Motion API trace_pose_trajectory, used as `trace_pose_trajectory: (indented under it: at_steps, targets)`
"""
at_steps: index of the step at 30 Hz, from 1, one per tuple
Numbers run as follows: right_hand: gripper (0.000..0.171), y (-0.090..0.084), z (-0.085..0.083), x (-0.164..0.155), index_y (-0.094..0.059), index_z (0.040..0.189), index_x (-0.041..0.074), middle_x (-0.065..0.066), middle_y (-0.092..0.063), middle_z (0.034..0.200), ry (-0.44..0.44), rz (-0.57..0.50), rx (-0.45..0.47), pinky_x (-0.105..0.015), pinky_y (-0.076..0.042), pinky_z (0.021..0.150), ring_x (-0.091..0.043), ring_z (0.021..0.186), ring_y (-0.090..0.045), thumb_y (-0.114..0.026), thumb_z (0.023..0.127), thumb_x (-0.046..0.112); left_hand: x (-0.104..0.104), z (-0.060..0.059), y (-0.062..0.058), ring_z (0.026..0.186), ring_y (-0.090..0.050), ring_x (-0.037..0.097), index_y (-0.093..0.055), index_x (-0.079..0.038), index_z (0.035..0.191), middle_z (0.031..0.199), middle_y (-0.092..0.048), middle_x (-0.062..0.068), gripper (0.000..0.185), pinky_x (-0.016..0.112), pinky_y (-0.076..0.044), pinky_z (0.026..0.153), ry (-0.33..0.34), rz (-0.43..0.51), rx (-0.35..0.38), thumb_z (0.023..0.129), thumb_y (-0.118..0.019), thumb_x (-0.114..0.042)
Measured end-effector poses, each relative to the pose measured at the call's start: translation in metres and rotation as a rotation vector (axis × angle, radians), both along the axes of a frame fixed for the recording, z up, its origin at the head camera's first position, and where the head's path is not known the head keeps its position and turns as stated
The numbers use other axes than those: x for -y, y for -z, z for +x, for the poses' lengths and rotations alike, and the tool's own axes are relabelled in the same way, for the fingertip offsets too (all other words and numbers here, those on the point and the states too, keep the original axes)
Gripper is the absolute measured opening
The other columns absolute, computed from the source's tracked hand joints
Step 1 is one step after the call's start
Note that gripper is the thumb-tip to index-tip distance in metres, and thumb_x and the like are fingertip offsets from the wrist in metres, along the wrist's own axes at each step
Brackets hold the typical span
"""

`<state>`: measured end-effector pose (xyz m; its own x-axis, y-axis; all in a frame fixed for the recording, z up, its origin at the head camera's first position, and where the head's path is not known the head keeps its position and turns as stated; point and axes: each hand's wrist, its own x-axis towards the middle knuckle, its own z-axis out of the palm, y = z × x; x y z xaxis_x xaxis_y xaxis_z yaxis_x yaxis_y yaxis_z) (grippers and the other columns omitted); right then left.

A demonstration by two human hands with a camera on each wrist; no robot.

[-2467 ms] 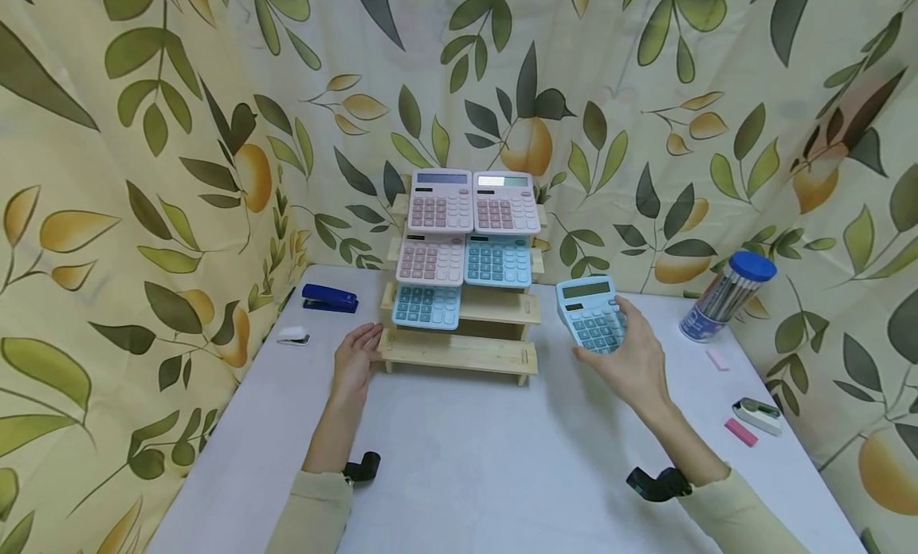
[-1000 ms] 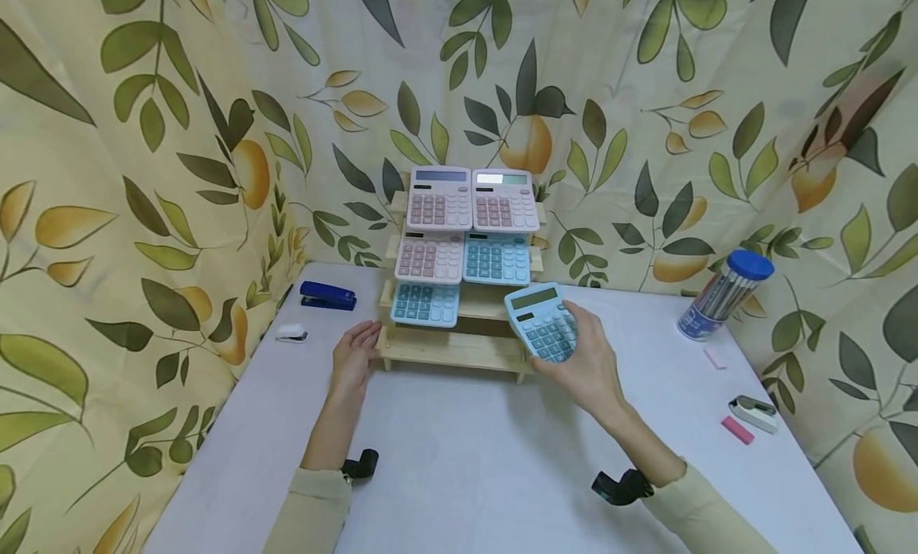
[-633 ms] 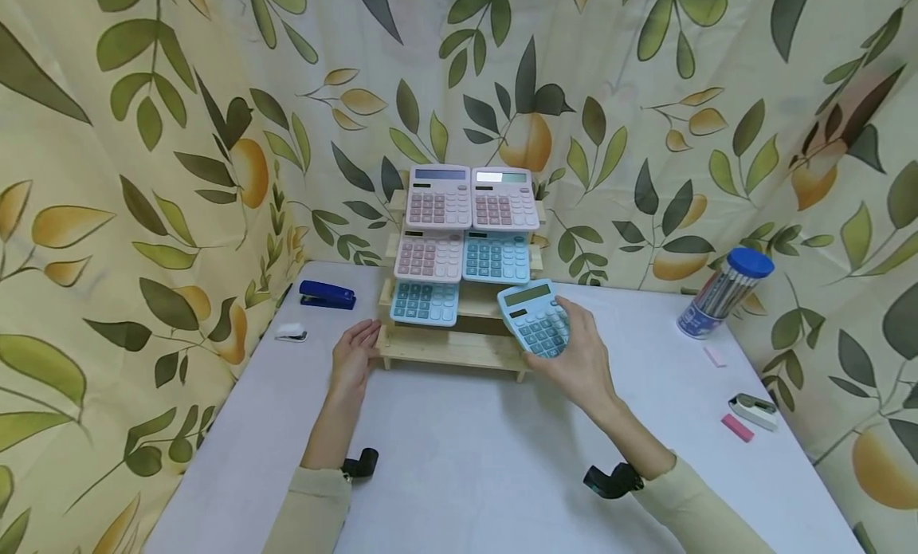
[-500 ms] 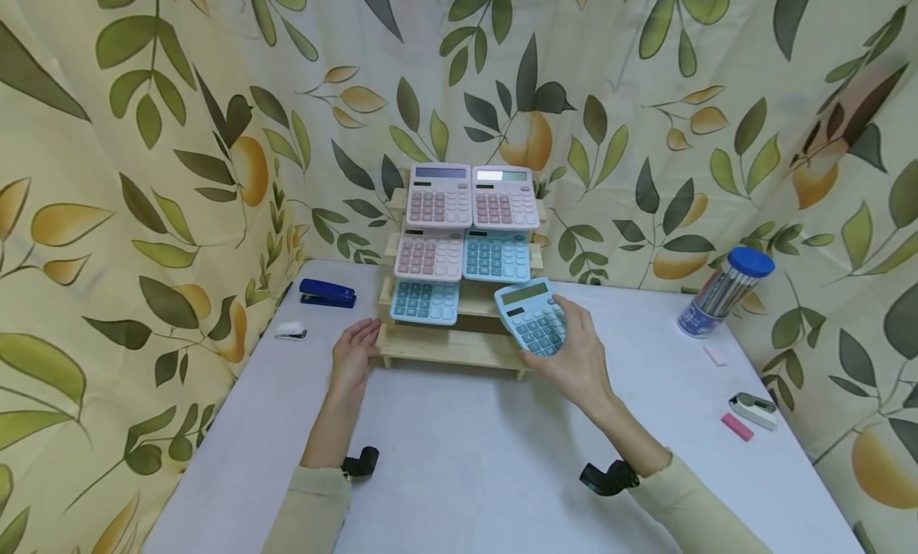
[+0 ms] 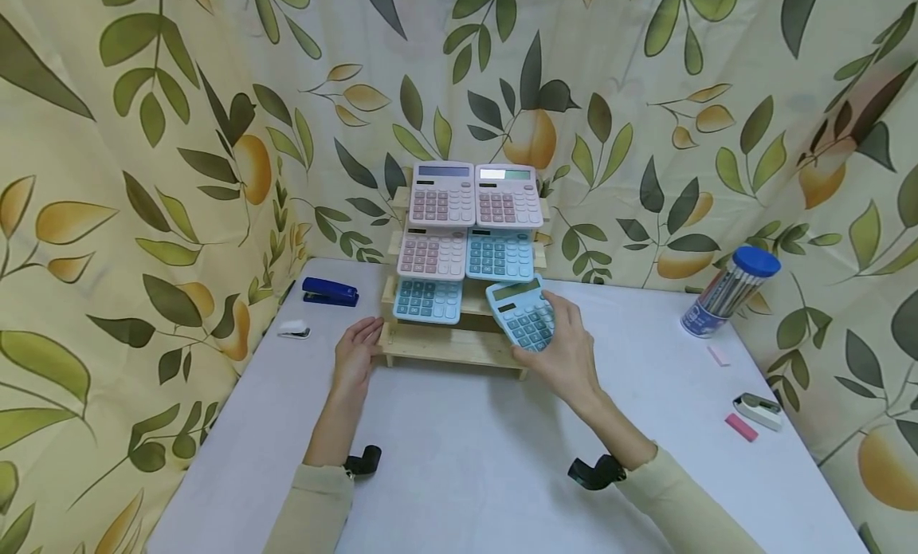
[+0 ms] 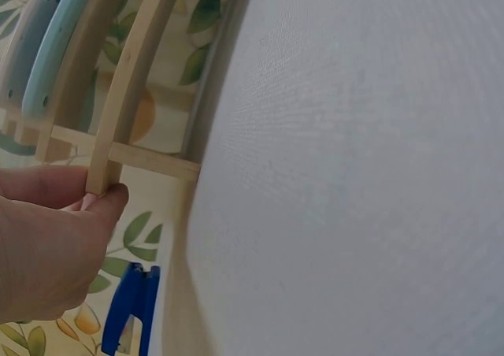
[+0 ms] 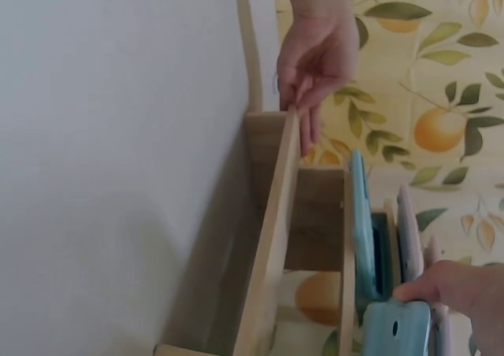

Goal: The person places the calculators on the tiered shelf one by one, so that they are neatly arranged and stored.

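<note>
Pale wood is what I steady first: my left hand (image 5: 356,352) rests against the left end of the tiered rack (image 5: 459,348), fingers nearly straight and touching its lowest slat. My right hand (image 5: 566,348) has its fingers curled round a blue calculator (image 5: 521,313), holding it tilted just above the rack's right side, near the empty spot beside the blue one (image 5: 428,300) on the third tier. Five calculators already sit on the upper tiers, so I judge the filling well along, with this one not yet seated and the bottom slat bare. A blue stapler (image 5: 329,292) lies toward the desk's far left corner.
</note>
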<state>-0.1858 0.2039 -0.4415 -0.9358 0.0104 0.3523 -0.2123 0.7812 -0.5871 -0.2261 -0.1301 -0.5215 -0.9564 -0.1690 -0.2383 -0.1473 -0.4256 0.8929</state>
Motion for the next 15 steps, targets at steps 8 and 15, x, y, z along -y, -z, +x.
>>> trace_pose_trajectory:
  at_steps: [8, 15]
  targets:
    - [0.105, -0.001, 0.0, 0.01, -0.038, 0.157, 0.009, -0.024, -0.041, 0.151, -0.013, -0.017, 0.006, -0.062, -0.043, 0.098, -0.042, 0.117, -0.055, -0.093, 0.07, 0.028, 0.0, -0.001, 0.001, 0.149, -0.042, 0.029, -0.037, 0.004, 0.155, 0.157, -0.046, 0.022, 0.072, 0.035, -0.04, 0.121, -0.005, -0.003, -0.006, 0.087, -0.04, 0.027]
    - [0.104, 0.006, -0.008, 0.018, -0.042, 0.153, 0.009, -0.021, -0.045, 0.147, 0.028, 0.007, -0.051, -0.061, -0.047, 0.095, -0.043, 0.111, -0.057, -0.095, 0.066, 0.031, 0.0, -0.001, 0.001, 0.148, -0.043, 0.029, -0.037, 0.002, 0.155, 0.156, -0.046, 0.021, 0.072, 0.033, -0.041, 0.119, -0.004, 0.002, 0.001, 0.087, -0.041, 0.027]
